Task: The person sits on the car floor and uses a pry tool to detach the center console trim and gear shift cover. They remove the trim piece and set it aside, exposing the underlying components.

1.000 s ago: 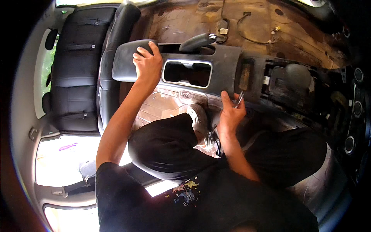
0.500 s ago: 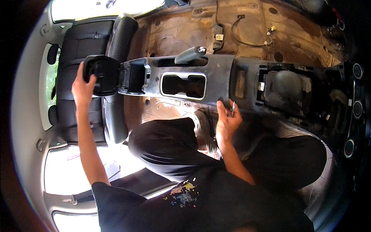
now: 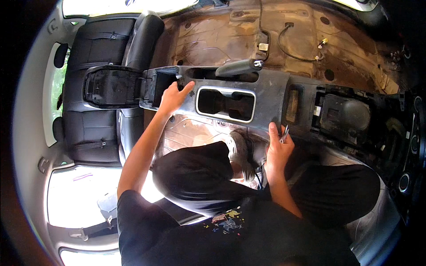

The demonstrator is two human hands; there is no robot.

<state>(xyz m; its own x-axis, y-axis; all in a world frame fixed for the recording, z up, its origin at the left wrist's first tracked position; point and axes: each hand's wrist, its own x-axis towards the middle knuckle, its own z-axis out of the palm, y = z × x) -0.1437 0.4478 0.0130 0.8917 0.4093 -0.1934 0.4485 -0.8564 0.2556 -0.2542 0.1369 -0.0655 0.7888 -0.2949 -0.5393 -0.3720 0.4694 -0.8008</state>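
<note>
A grey-black car centre console [image 3: 270,95] runs across the middle, with a silver-rimmed cup holder [image 3: 202,119] and a handbrake lever [image 3: 239,67]. Its armrest lid [image 3: 113,86] is tipped back toward the rear seat. My left hand [image 3: 173,98] grips the console's edge beside the storage box [image 3: 165,84], thumb lying on top and fingertips partly hidden at the box. In my right hand [image 3: 279,148] a slim metal tool [image 3: 285,132] is held between the fingers; its kind does not show. That hand's thumb rests against the console's near side.
The black rear seat [image 3: 95,133] lies at left. Bare, stained floor [image 3: 213,35] stretches beyond the console, with a loose cable and yellow connector [image 3: 324,41]. At right is an uncovered shifter area [image 3: 346,111] near the dashboard. My bent legs are on the near side.
My left hand has let go of the armrest lid and moved right to the console's storage box edge. The lid stays tipped back. My right hand keeps the tool; the view has shifted somewhat.
</note>
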